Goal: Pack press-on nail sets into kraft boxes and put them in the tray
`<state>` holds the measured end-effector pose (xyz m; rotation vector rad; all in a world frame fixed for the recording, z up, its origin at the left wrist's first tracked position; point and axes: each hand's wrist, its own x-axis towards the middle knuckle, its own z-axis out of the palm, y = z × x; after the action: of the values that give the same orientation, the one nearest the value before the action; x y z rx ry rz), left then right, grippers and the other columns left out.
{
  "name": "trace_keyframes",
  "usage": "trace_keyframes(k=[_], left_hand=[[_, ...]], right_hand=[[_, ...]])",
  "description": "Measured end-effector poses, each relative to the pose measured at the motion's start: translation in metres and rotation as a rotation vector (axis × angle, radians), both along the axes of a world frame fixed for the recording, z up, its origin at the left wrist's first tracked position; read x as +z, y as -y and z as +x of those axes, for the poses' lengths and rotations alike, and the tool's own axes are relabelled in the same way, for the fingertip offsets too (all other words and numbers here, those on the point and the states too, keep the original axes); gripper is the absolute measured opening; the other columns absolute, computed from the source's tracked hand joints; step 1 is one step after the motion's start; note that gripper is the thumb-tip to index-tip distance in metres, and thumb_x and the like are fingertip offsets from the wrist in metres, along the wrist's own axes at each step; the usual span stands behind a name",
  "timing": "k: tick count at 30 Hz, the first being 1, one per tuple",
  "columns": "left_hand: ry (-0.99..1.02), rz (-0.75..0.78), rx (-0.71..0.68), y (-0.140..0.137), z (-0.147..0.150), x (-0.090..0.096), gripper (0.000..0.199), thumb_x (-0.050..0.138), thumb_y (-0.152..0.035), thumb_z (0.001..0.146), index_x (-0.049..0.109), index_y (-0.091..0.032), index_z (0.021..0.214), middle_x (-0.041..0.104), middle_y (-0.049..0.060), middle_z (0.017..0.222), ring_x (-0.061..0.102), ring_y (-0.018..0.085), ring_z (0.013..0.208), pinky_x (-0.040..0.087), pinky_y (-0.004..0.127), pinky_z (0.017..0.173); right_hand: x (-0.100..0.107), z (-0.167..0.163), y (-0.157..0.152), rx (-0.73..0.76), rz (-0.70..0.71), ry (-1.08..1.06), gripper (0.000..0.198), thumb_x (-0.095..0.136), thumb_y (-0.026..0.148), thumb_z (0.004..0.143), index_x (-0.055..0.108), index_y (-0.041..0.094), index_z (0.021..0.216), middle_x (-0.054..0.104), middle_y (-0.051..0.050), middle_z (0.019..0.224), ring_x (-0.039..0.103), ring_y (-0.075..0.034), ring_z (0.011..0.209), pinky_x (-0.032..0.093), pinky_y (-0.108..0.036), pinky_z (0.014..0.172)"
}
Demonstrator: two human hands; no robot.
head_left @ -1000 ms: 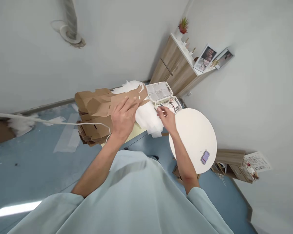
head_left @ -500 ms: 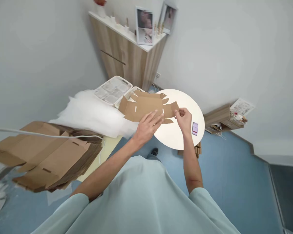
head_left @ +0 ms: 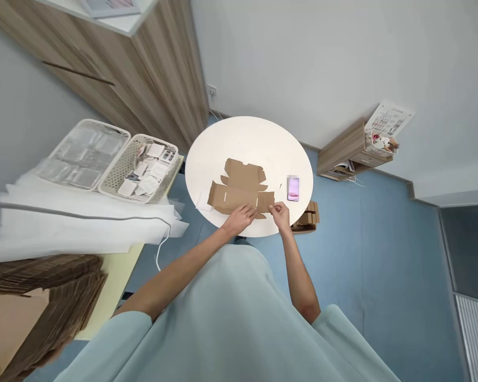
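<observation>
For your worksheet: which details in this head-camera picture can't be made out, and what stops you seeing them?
Head view:
- Phone screen: blurred.
- Near edge of the cardboard blank: covered by the left hand and right hand.
- Items in the basket: too small to identify.
- Flat cardboard stack: cut off by the left edge.

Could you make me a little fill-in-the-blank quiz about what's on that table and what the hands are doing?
1. The flat cardboard box blank lies on a table whose top is ____ in shape.
2. Both the left hand and the right hand touch the blank's ____ edge.
3. The phone lies to the blank's ____.

Missing words: round; near; right
</observation>
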<state>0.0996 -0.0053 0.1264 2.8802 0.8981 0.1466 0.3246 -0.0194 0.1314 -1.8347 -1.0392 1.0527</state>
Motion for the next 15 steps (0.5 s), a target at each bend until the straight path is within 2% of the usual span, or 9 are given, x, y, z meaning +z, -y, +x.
trace_keyframes(k=[3,7,11,15], left_hand=[[-0.041,-0.055,-0.028,-0.004,0.025,-0.028,0.045,0.045,0.000,0.106,0.080,-0.013,0.133,0.077,0.015,0.142,0.066,0.028,0.139,0.046,0.041,0.120],[-0.077,-0.147,-0.036,-0.005,0.045,-0.058,0.046,0.044,-0.001,0.105,0.079,-0.013,0.133,0.076,0.018,0.140,0.065,0.029,0.137,0.044,0.042,0.119],[-0.089,-0.283,0.014,-0.003,0.050,-0.080,0.046,0.046,-0.002,0.104,0.078,-0.017,0.133,0.074,0.019,0.141,0.065,0.029,0.135,0.043,0.043,0.119],[-0.139,-0.406,0.098,0.001,0.041,-0.095,0.054,0.045,-0.002,0.101,0.072,-0.016,0.146,0.072,0.022,0.143,0.063,0.032,0.140,0.041,0.047,0.122]], right_hand=[[-0.035,0.024,0.004,-0.049,-0.069,-0.054,0.045,0.075,0.067,0.078,0.054,0.027,0.084,0.072,-0.002,0.076,0.071,-0.023,0.078,0.058,-0.035,0.075],[-0.069,0.047,0.006,-0.094,-0.167,-0.086,0.044,0.076,0.065,0.076,0.055,0.027,0.084,0.071,-0.001,0.076,0.070,-0.022,0.079,0.057,-0.034,0.074],[-0.095,0.056,0.007,-0.122,-0.285,-0.106,0.041,0.076,0.060,0.077,0.054,0.027,0.085,0.071,0.000,0.076,0.069,-0.021,0.078,0.057,-0.032,0.074],[-0.110,0.059,0.010,-0.117,-0.360,-0.085,0.030,0.074,0.049,0.079,0.057,0.026,0.087,0.075,-0.002,0.084,0.072,-0.023,0.085,0.060,-0.036,0.080]])
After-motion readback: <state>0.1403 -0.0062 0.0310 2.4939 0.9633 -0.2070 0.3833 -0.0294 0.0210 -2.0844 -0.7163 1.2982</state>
